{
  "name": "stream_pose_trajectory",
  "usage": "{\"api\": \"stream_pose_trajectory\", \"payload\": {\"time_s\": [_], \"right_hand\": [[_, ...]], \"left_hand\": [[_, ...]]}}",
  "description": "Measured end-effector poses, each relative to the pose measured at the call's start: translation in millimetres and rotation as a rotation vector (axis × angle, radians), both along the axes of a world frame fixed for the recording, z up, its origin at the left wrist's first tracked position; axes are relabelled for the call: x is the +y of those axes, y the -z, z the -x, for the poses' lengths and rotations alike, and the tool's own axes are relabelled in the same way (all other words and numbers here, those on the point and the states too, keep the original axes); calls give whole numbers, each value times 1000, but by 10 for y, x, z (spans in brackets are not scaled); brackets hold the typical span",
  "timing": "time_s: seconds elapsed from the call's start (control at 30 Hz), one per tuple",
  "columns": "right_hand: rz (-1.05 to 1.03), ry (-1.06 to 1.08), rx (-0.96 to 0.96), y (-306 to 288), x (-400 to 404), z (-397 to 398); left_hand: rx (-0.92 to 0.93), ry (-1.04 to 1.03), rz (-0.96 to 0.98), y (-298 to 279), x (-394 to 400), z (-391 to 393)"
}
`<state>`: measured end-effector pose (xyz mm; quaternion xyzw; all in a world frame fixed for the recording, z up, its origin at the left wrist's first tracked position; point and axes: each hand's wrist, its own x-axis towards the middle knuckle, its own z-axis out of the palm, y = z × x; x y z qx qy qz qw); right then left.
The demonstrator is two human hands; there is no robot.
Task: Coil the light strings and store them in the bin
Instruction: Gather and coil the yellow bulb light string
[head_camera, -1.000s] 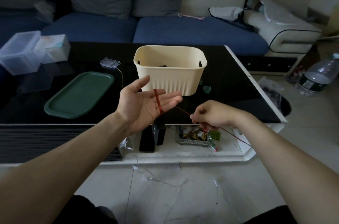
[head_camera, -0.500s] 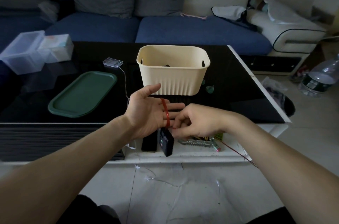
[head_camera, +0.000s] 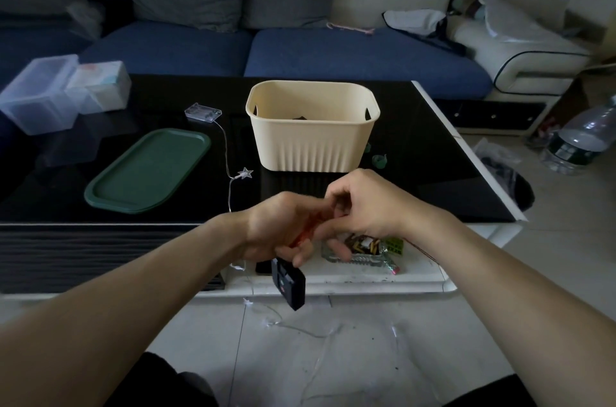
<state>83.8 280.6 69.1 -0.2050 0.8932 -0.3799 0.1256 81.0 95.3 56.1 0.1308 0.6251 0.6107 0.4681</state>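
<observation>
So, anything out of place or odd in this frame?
Yes. A clear light string trails from its battery box on the table, over the near edge and down to the floor, uncoiled. A black box dangles below the left hand, which has red wire wound on it.

Dim indoor shot, soft daylight from the right

Room mostly dark; brightest on the floor right of the hands (head_camera: 320,223) & the pale sofa arm (head_camera: 520,59) beyond them. Glossy black surface (head_camera: 433,173) past the hands throws faint reflections, no hard glare. Hands slightly motion-blurred, fingers smeared. Far left of the hands the clear boxes (head_camera: 43,93) look soft. Wide-angle bend at the edges; forearms balloon at the bottom.
</observation>
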Motion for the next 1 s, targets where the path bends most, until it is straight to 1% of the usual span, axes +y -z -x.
{"api": "stream_pose_trajectory", "payload": {"time_s": [0.1,0.27,0.47,0.57,0.7,0.8,0.87,0.93,1.0], "right_hand": [[49,-14,-86,62,93,65],[78,-17,-58,85,193,120],[72,-17,-16,99,186,113],[99,-10,27,87,186,111],[66,-3,13,117,203,129],[42,5,-5,135,217,132],[6,29,-3,142,237,148],[-35,52,-19,148,263,164],[-63,91,-61,149,293,169]], "left_hand": [[21,58,119,32,-34,36],[40,109,214,30,-42,25],[32,151,201,3,-78,27],[21,121,196,-3,-87,18],[55,85,190,-11,-87,23],[59,70,172,-2,-117,32],[45,27,127,4,-130,34],[17,-75,26,6,-128,51],[-29,-229,-129,-14,-125,86]]}}
